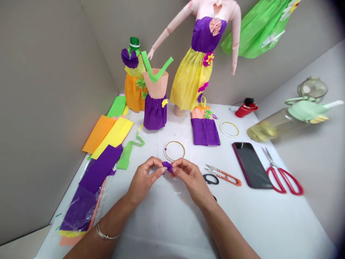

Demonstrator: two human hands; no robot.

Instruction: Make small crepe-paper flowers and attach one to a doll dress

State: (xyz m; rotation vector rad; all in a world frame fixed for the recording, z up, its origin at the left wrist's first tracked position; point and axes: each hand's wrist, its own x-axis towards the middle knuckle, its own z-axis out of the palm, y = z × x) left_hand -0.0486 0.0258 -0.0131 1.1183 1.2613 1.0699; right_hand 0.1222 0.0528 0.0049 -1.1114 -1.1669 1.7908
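Between my two hands is a small pleated purple paper piece [167,166], curved like a little fan. My left hand [145,177] pinches its left end between thumb and fingertips. At the other end, my right hand [190,180] grips it the same way. Just beyond my fingertips lies a roll of narrow tape [165,153] with a purple speck on it. Black-handled scissors [211,179], partly hidden by my right hand, and orange thread snips [225,176] lie to its right. A small white strip [177,193] rests on the table between my forearms.
Folded crepe paper in purple [101,169], yellow [114,135] and orange [99,133] lies left. Behind stand a mannequin [202,36] and small paper dresses [155,113]. Right are a phone [252,165], red-handled scissors [285,178], a second tape roll [221,130] and a bottle [280,124].
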